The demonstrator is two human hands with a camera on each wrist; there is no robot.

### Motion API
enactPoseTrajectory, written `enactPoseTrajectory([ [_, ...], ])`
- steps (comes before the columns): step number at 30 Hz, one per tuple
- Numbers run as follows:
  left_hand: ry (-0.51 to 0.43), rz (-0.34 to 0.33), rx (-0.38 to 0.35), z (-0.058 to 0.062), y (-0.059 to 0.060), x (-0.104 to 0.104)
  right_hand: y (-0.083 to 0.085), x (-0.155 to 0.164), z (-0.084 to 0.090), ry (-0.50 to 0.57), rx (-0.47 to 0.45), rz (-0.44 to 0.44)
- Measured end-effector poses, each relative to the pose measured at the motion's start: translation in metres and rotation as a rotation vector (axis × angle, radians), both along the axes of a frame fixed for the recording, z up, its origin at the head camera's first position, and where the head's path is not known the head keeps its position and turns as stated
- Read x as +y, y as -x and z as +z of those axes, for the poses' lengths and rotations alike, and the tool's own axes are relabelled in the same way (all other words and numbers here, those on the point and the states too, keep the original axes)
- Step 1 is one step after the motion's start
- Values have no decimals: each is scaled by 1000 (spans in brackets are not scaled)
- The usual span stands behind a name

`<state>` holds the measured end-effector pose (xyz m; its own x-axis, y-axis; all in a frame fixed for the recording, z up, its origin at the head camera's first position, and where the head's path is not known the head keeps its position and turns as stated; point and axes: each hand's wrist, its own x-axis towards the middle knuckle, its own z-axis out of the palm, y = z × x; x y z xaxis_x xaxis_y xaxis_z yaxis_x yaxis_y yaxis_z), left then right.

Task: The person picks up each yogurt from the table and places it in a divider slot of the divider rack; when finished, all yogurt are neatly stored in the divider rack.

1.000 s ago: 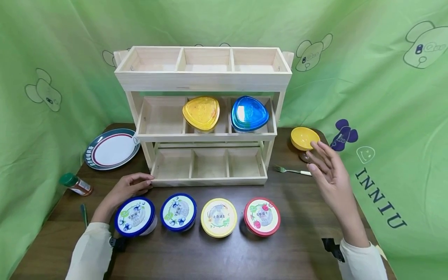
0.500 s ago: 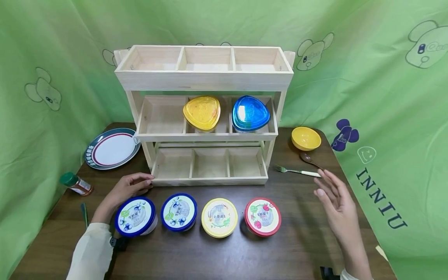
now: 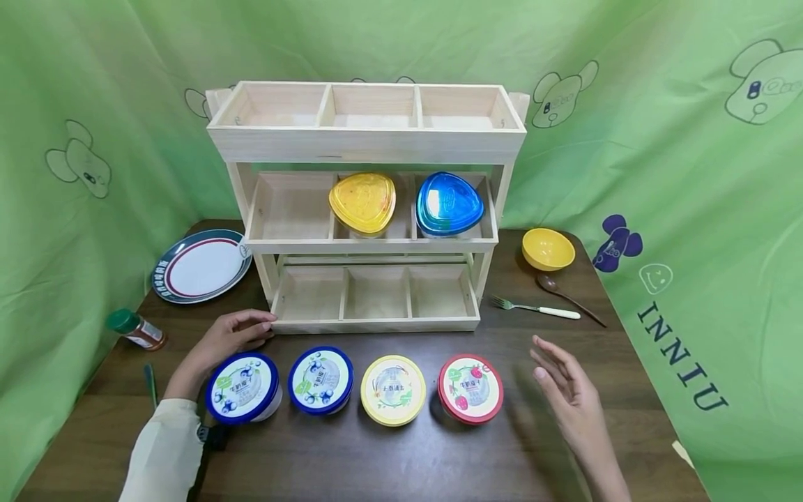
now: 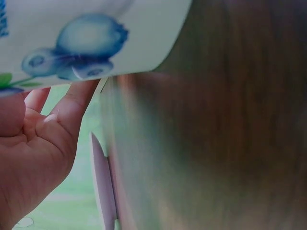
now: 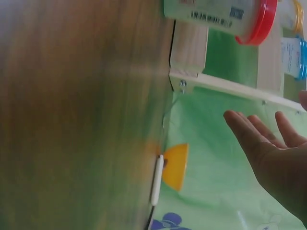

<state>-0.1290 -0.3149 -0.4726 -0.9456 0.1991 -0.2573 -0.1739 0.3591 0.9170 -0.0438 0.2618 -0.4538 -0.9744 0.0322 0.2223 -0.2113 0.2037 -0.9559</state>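
Observation:
My left hand (image 3: pixel 228 338) reaches over behind the left blue-lidded tub (image 3: pixel 243 388), its fingertips at the lower left corner of the wooden shelf (image 3: pixel 376 325). Part of that hand is hidden by the tub in the left wrist view. A second blue-lidded tub (image 3: pixel 320 380), a yellow-lidded tub (image 3: pixel 392 390) and a red-lidded tub (image 3: pixel 470 388) stand in a row before the shelf. To the right of the red-lidded tub, my right hand (image 3: pixel 574 401) hovers with loosely extended fingers and holds nothing. The middle tier bears a yellow-lidded jar (image 3: pixel 362 202) and a blue-lidded jar (image 3: pixel 449 203).
At the right lie a fork (image 3: pixel 539 309) and a brown spoon (image 3: pixel 567 296), with a yellow bowl (image 3: pixel 548 249) behind them. On the left are a plate (image 3: pixel 166 268) leaning by the curtain and a green-capped spice bottle (image 3: pixel 136 330). A green curtain (image 3: pixel 702 209) surrounds the table.
My right hand has drawn back from near the yellow bowl, toward me and then left, uncovering the bowl, spoon and fork handle. The left hand stays at the shelf corner.

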Motion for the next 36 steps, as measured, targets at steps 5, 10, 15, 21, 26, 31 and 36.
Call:
enactPoseTrajectory([
  [5,3,5,-3,1,0,0,-5,-11,-9,94,-26,54],
  [10,-4,9,3,0,-1,-1,-11,-26,-16,198,-108,58],
  [15,0,12,7,-1,-2,-3,-16,-37,-16,180,-162,64],
  [21,-1,11,4,-2,-2,-3,-16,-45,-18,107,-130,93],
  [26,0,10,7,-1,-1,-2,-15,-49,-18,60,-136,100],
  [31,1,16,2,0,-2,0,-17,-51,-19,46,-205,129],
  [36,7,16,3,0,-2,1,-18,-50,-20,20,-256,178],
])
